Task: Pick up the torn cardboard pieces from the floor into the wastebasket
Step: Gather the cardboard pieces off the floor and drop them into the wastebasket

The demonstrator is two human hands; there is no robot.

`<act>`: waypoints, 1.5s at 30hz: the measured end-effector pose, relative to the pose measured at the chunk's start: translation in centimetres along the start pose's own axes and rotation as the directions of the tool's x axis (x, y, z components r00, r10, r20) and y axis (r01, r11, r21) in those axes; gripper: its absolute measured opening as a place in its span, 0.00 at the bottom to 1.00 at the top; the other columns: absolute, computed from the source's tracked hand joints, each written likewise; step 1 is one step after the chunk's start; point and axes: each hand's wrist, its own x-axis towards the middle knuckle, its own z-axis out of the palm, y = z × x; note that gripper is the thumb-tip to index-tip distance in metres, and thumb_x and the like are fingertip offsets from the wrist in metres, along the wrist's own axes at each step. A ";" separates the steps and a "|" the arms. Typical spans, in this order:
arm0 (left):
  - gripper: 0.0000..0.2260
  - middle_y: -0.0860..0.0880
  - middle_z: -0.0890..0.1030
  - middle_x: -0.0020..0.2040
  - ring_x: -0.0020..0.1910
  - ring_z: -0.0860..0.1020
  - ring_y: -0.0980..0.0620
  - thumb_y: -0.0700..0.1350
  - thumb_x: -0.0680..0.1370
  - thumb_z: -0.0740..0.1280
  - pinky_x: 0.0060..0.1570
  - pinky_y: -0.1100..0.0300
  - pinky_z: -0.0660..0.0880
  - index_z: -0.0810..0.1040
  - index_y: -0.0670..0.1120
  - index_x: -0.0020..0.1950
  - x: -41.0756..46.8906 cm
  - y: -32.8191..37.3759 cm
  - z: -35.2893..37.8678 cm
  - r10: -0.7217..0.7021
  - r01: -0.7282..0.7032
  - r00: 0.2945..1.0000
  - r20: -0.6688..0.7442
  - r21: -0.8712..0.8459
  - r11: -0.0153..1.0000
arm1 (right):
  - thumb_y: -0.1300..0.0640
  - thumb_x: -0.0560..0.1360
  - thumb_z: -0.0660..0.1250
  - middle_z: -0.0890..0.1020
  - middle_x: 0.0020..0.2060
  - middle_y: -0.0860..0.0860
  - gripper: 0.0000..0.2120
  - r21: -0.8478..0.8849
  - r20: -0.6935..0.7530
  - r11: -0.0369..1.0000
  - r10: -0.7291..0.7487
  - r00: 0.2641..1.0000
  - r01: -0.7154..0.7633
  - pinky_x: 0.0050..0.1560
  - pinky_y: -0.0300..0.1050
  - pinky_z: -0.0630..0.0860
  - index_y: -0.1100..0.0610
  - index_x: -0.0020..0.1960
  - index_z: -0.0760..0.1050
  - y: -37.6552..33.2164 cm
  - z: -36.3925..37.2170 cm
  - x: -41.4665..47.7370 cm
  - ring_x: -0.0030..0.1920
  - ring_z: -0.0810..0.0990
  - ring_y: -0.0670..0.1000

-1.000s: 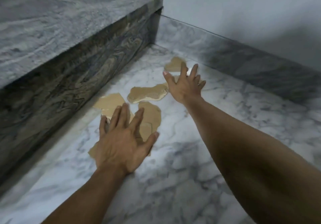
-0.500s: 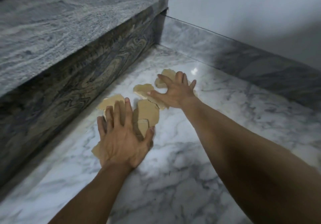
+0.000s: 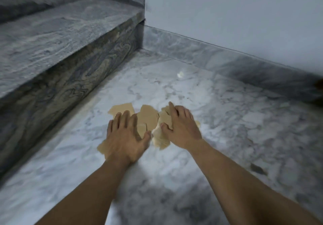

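The torn cardboard pieces [image 3: 147, 118] lie in a bunch on the marble floor [image 3: 227, 128], under and between the two hands. A grey stone step [image 3: 61, 38] rises to the left of the left hand. A white wall [image 3: 236, 15] stands far past the right hand. The left hand [image 3: 126, 137] is flat and spread wide, pressing on the pieces. The right hand [image 3: 181, 127] is flat too, fingers a little bent, pressing on more pieces. Neither hand grips any.
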 end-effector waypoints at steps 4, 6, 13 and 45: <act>0.39 0.50 0.67 0.78 0.76 0.61 0.45 0.70 0.74 0.56 0.75 0.48 0.58 0.62 0.50 0.80 -5.5 1.5 0.3 0.018 -0.019 0.998 -0.053 -0.029 0.999 | 0.34 0.73 0.56 0.65 0.73 0.54 0.31 -0.114 0.005 0.989 0.097 0.995 -0.095 0.72 0.64 0.53 0.45 0.73 0.65 0.2 -1.2 -6.1 0.75 0.60 0.60; 0.39 0.48 0.69 0.74 0.72 0.63 0.44 0.69 0.73 0.58 0.71 0.46 0.61 0.62 0.51 0.80 -7.5 2.3 0.3 0.022 -0.024 0.999 -0.043 -0.027 0.999 | 0.30 0.74 0.52 0.52 0.80 0.51 0.30 -0.090 0.091 0.981 0.181 0.979 -0.173 0.71 0.74 0.39 0.38 0.74 0.59 0.4 -1.5 -8.5 0.80 0.45 0.61; 0.33 0.43 0.55 0.82 0.82 0.47 0.43 0.72 0.72 0.57 0.78 0.43 0.41 0.71 0.52 0.68 -7.7 2.5 0.1 -0.004 -0.001 0.999 -0.036 -0.136 0.991 | 0.35 0.73 0.56 0.76 0.60 0.54 0.28 -0.142 -0.108 0.965 0.205 0.973 -0.219 0.58 0.57 0.69 0.52 0.63 0.74 0.7 -1.9 -13.8 0.60 0.73 0.58; 0.31 0.52 0.77 0.51 0.55 0.77 0.45 0.69 0.66 0.74 0.46 0.53 0.69 0.70 0.51 0.58 -8.0 0.4 -1.6 -0.248 0.245 0.968 0.021 -0.272 0.931 | 0.42 0.79 0.59 0.78 0.55 0.54 0.22 -0.064 -0.033 0.989 0.134 0.990 -0.136 0.39 0.48 0.70 0.56 0.64 0.67 -0.3 -3.1 -14.6 0.47 0.81 0.59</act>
